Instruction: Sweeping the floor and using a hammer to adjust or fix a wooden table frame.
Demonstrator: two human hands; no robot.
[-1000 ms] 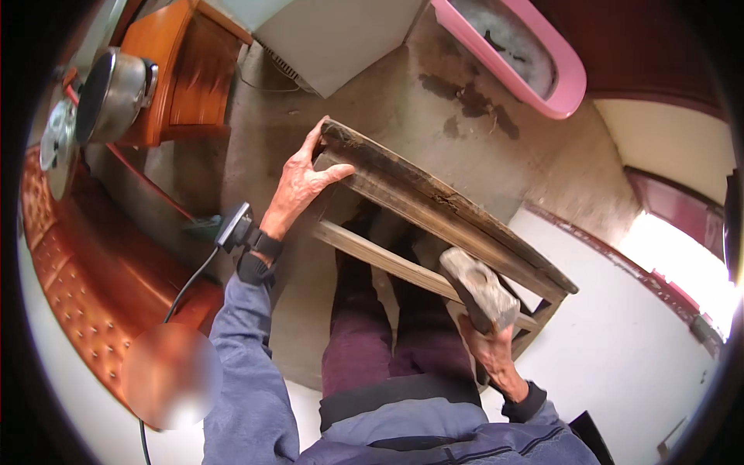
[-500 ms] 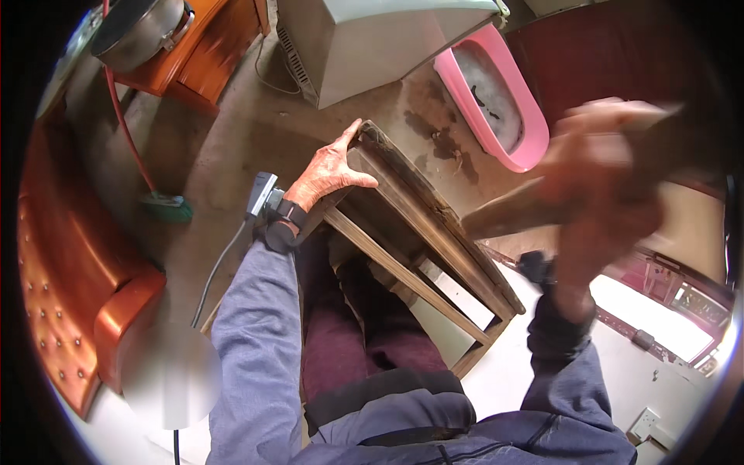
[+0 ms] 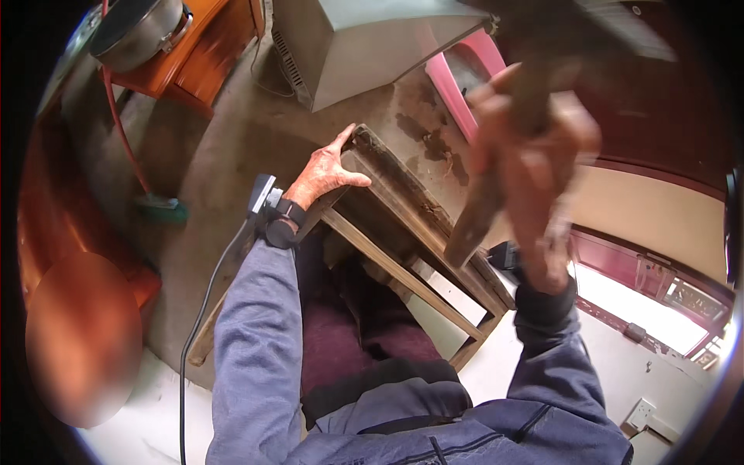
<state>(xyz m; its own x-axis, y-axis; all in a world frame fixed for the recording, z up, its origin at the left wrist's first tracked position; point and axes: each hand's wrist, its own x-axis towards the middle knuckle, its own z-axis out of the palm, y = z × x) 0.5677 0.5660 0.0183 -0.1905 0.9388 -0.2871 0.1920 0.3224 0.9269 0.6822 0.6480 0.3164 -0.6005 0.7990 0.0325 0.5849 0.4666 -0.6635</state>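
Observation:
A worn wooden stool (image 3: 399,275), with rails and a thick dark plank edge, lies tilted across my legs. My left hand (image 3: 320,174) grips its far end, thumb on the near side and fingers over the plank's corner. To the right, my right hand (image 3: 535,159) is raised above the stool and closed round a wooden-handled tool (image 3: 471,221). The handle end points down toward the plank, apart from my left hand. The tool's dark, broad head is smeared by motion at the top, so its exact kind is unclear.
A pink basin (image 3: 452,94) stands on the floor beyond the stool, next to a grey boxy appliance (image 3: 372,46). Far left are an orange cabinet (image 3: 209,66) bearing a metal pot (image 3: 139,35), and a broom (image 3: 161,208). A black cable (image 3: 194,341) runs beside my left arm.
My right hand has swung up and to the left with the tool, whose handle now points more steeply down. My left hand stays on the stool's end.

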